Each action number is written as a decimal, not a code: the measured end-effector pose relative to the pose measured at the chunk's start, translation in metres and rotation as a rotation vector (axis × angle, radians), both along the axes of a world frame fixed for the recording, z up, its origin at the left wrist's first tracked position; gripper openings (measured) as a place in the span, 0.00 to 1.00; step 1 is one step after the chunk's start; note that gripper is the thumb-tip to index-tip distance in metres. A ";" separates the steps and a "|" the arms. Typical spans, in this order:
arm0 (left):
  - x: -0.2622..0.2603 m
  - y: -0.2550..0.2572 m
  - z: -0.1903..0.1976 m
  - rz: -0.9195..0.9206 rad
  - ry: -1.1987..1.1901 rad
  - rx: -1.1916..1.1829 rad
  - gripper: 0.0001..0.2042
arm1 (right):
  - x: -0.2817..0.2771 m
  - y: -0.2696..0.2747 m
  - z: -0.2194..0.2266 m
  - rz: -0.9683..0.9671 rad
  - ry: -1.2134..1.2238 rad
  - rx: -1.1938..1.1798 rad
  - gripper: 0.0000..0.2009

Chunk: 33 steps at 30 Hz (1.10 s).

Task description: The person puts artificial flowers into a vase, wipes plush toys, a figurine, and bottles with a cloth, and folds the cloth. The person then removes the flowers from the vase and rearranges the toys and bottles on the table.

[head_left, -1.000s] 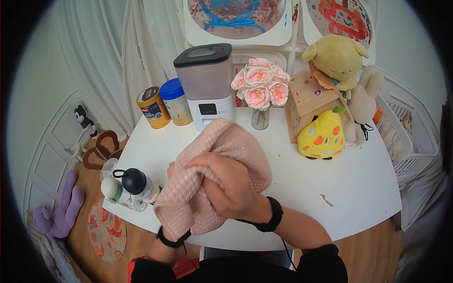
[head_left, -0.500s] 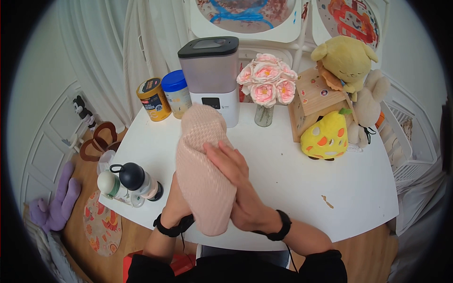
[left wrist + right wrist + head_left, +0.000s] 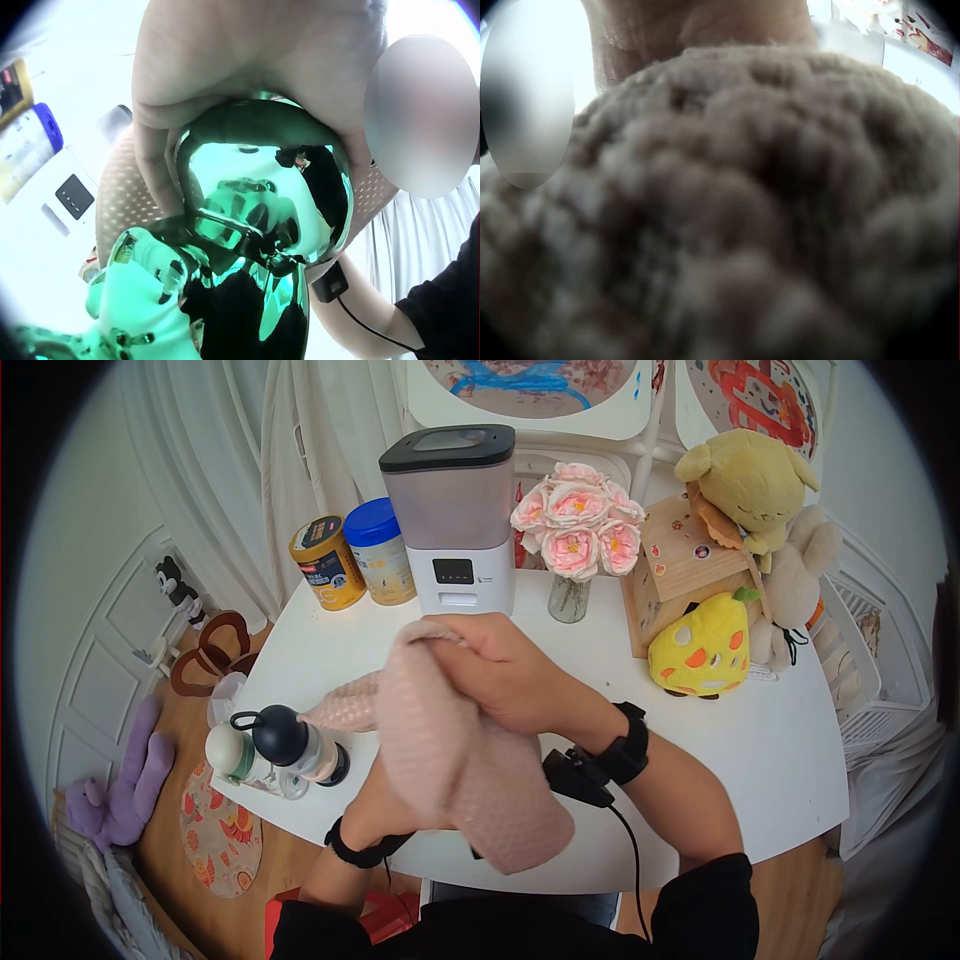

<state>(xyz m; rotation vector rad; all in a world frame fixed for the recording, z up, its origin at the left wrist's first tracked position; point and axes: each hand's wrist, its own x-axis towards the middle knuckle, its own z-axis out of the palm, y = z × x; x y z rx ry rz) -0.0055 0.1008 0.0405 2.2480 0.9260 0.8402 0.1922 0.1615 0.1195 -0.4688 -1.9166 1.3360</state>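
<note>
A pink textured cloth (image 3: 430, 730) hangs folded in front of the person. From above, the right hand (image 3: 515, 675) grips its upper part, with the fingers hidden in the folds. The left hand (image 3: 382, 800) is mostly covered by the cloth in the head view. In the left wrist view, that hand (image 3: 247, 52) curls round a shiny green mirror-like object (image 3: 262, 187), with cloth (image 3: 124, 195) behind it. Cloth (image 3: 720, 202) fills most of the right wrist view, below part of a hand (image 3: 705, 26).
Two bottles stand on the white table (image 3: 690, 760) at the left. Along the back are two tins, a white dispenser (image 3: 465, 575), pink flowers in a glass vase (image 3: 570, 600), and a wooden house (image 3: 675, 560) with plush toys around it.
The cloth has gone from draped upright to folded over, with one end reaching left and another hanging lower right. The right hand has moved up and grips its top.
</note>
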 end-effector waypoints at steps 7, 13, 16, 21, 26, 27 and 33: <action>0.016 0.004 0.006 -0.017 -0.434 -0.303 0.45 | 0.014 -0.017 -0.024 -0.146 0.122 0.061 0.19; 0.008 0.008 -0.009 0.090 -0.479 -0.358 0.47 | 0.013 -0.036 -0.060 -0.366 0.152 0.199 0.30; 0.009 0.015 -0.005 0.104 -0.373 -0.182 0.46 | 0.014 -0.054 -0.084 -0.471 0.119 0.369 0.30; 0.050 -0.008 0.001 0.531 -0.447 0.000 0.40 | 0.018 -0.099 -0.135 -0.332 -0.254 0.309 0.38; 0.053 -0.025 -0.003 0.436 -0.569 -0.079 0.46 | 0.005 -0.103 -0.123 -0.511 -0.160 0.250 0.52; 0.052 -0.034 0.001 0.445 -0.450 -0.007 0.47 | 0.005 -0.092 -0.120 -0.502 -0.094 0.257 0.51; 0.018 -0.042 -0.018 0.555 -0.573 -0.082 0.47 | 0.005 -0.061 -0.100 -0.637 0.191 0.247 0.27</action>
